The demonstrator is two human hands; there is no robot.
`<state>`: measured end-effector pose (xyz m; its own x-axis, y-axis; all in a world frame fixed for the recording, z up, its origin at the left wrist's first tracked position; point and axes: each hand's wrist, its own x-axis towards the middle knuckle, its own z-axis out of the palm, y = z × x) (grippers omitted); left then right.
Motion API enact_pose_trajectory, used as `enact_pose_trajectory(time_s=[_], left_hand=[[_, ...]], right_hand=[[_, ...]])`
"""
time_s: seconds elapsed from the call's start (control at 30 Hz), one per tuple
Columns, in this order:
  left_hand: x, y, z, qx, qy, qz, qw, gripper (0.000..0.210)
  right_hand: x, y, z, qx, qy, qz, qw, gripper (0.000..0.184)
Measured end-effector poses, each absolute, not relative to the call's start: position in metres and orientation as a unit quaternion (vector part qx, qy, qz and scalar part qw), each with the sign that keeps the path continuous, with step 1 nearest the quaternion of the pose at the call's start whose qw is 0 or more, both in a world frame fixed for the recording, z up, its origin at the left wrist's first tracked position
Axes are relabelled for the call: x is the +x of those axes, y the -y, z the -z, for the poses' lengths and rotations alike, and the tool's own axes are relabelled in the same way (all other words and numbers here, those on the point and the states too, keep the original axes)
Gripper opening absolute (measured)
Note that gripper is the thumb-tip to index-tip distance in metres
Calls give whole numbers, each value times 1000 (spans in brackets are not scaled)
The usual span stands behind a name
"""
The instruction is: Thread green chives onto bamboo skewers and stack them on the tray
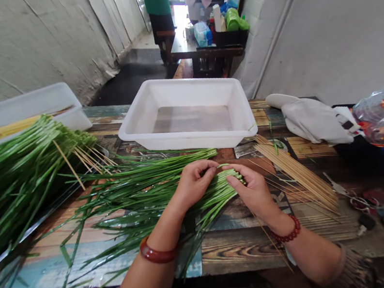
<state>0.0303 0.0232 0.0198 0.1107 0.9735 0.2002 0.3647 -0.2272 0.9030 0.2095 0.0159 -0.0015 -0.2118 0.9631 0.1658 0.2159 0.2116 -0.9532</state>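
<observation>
Long garlic chives [140, 187] lie across the tabletop in front of me, green leaves to the left and pale cut ends to the right. Over their stalks, my left hand [196, 182] is closed in a pinch on a chive stalk near the cut ends. My right hand [254, 190] curls its fingers and thumb around the ends of the bunch, a short gap from the left fingertips. A thin bamboo skewer [272, 238] slants down from beneath the right hand; whether the fingers hold it is hidden.
A white plastic tub [188, 142] stands behind the chives. Left are skewered chives [31, 151] on a tray and another tub [67, 103]. Bamboo skewers [300, 175], scissors [359, 199], keys [365, 223] and a white cap [309, 117] lie right. A person [156, 2] stands beyond.
</observation>
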Motion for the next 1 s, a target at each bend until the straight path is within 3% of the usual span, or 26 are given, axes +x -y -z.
enact_pose_trajectory(time_s=[1.0], left_hand=[[31, -23, -22, 716, -493, -421, 259, 15]], right_hand=[[208, -18, 6, -476, 640, -422, 431, 23]])
